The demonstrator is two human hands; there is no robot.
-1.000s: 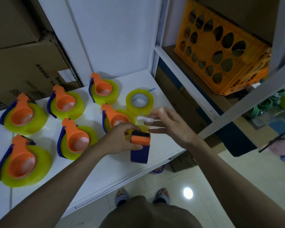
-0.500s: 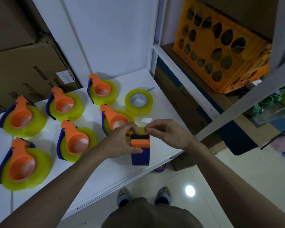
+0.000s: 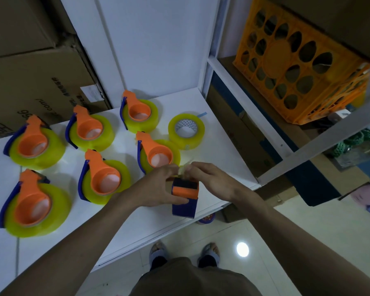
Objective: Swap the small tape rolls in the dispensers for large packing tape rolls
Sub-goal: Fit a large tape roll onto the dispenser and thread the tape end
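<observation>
The dispenser (image 3: 185, 196) is gripped upright on the table (image 3: 218, 146) by the left hand (image 3: 158, 189); a tape end (image 3: 183, 170) above it is pinched between the right hand's (image 3: 209, 180) fingers (image 3: 190, 170).

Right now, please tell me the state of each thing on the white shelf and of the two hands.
Six loaded dispensers: lying flat, each holding a large yellow roll.
Loose tape roll: lying flat, in no dispenser, blue tab sticking out.
Held dispenser: standing on edge at the shelf's front.
Left hand: grips the held dispenser.
Right hand: pinches the tape end above it.
</observation>
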